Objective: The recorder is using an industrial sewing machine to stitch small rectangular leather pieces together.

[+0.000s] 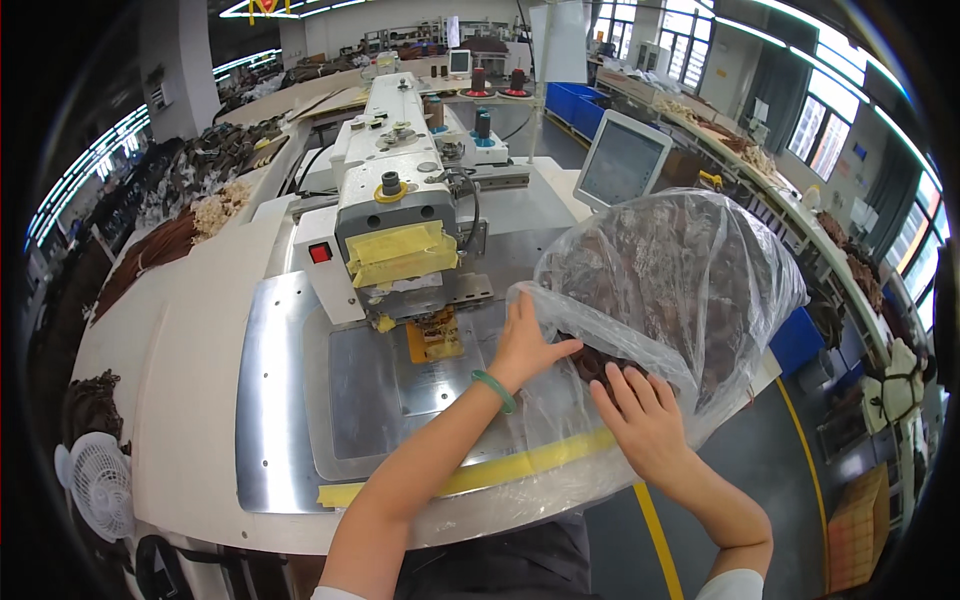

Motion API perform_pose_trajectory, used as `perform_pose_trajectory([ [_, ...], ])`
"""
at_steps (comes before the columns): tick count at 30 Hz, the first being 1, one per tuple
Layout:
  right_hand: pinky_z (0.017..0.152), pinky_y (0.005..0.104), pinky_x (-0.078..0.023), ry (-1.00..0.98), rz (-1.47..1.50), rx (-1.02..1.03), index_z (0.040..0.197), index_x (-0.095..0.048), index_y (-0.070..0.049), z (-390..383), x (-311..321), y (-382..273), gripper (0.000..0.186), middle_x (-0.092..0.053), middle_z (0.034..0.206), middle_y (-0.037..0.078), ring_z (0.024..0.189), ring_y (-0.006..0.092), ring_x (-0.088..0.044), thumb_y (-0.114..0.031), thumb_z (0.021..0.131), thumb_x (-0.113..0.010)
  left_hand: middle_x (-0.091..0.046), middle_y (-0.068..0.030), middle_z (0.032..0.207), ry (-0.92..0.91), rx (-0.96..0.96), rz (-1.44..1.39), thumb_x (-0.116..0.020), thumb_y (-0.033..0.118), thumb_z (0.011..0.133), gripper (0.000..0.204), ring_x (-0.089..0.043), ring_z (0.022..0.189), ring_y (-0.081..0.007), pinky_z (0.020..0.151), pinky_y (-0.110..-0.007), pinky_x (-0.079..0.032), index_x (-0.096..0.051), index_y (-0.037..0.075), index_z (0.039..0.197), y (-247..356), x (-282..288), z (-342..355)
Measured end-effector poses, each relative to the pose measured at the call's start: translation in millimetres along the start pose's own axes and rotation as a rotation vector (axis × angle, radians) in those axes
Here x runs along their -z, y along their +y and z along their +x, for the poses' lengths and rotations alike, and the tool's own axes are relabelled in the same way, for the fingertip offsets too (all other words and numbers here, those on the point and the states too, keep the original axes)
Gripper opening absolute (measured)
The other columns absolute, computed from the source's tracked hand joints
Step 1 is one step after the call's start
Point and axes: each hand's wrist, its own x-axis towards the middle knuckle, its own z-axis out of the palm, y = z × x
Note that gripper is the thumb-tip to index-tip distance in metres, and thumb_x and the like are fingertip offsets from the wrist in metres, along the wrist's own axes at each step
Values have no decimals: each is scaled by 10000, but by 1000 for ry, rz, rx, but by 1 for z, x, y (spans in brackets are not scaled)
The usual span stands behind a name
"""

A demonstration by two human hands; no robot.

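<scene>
One clear bag lies under and beyond the fingers, dark brown pieces between them. The left hand touches it, thumb spread wide; the right hand fans four fingers there — grip unclear. Beyond stands one screen — writing unreadably small.

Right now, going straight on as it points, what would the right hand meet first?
Probably the dark brown pieces at the opening of the clear plastic bag; depth there is hard to judge.
</scene>
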Motion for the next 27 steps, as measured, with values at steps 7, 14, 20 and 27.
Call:
perform_pose_trajectory([
  [7, 950, 481, -248, 296, 52, -324, 1204, -470, -100, 50, -46, 84, 503, -416, 1287, 89, 1188, 261, -367, -303, 765, -608, -570, -103, 1005, -101, 73, -300, -721, 153, 650, 692, -568, 859, -183, 755, -280, -458, -402, -18, 1240, 2, -11, 14],
  [14, 919, 403, -315, 521, 67, -320, 1149, -498, -29, 91, -90, 126, 482, -466, 1216, 115, 1114, 256, -422, -305, 768, -607, -580, -51, 1031, -342, 184, -1052, -587, 20, 721, 465, -556, 826, -136, 745, -239, -443, -502, -24, 1176, -30, 32, 25],
  [20, 931, 446, -305, 319, 106, -96, 1095, -520, -22, 51, -51, 84, 523, -428, 1248, 152, 1161, 325, -379, -347, 708, -656, -398, -200, 1262, 63, -229, 290, -688, 300, 705, 737, -424, 1134, -272, 947, -361, -350, -355, -19, 1280, -2, 40, -23],
  [27, 859, 414, -374, -80, 620, 231, 1137, -488, -12, 14, 9, -2, 672, -451, 1215, 168, 961, 284, -503, -467, 668, -646, -509, -170, 1091, -101, 223, -388, -705, 379, 695, 821, -514, 978, -210, 837, -323, -413, -304, -68, 1255, -19, 30, -6],
])
